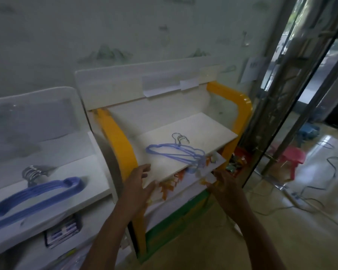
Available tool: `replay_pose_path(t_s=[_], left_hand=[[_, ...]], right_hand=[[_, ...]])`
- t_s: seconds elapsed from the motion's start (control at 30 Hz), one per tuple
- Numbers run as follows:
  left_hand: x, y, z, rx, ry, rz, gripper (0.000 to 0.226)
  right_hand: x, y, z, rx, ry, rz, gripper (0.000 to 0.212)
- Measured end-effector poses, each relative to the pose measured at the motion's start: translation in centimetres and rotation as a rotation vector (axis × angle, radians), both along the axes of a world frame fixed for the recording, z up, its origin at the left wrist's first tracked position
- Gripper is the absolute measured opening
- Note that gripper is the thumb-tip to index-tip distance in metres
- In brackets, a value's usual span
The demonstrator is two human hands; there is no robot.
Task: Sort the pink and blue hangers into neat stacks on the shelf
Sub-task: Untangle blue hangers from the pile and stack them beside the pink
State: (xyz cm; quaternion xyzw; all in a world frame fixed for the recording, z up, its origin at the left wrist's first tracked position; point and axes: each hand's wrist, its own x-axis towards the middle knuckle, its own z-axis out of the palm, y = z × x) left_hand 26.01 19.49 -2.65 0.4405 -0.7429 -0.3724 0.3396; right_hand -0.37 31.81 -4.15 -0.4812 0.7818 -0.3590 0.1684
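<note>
We are looking down at a small stack of thin blue plastic hangers with metal hooks (176,152) lying on the white upper board of the yellow-framed shelf (203,129). The hangers are resting fairly well aligned, hooks bunched together toward the back, with one end of the stack poking out past the front right edge of the board. A second, larger stack of blue hangers (33,199) is lying on the white shelf to the left (76,172), blurred but looking tidy, its hooks gathered too. So the blue sorting is appearing largely done, in our judgement. We are seeing no pink hangers anywhere in view, so that part is either out of sight or left to do.

Our left hand (139,184) is hovering at the front edge of the board with fingers spread and holding nothing. Our right hand (222,182) is sitting just below the overhanging end of the stack, its grip loosely curled and apparently empty, though blur is making this hard to confirm.
</note>
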Motion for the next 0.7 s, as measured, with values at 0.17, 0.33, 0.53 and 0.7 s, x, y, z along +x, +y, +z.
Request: replay_pose_path(t_s=[0.17,0.33,0.53,0.7], left_hand=[[-4.8,-5.0,-0.3,0.028,0.043,-0.015,0.046],[-8.1,-9.5,-1.8,0.075,0.028,0.014,0.046],[-9.6,-13.1,-4.5,0.107,-0.069,0.080,0.044],[-10.3,-14.7,-5.6,0.139,-0.119,0.153,0.045]], right_hand=[[-3.9,-4.0,1.1,0.033,0.097,-0.061,0.049],[-6.6,-7.9,0.6,0.055,0.080,-0.084,0.046],[-7.9,-11.1,-1.3,0.095,0.035,-0.100,0.043],[-8.4,-13.6,-2.4,0.089,0.006,-0.077,0.042]])
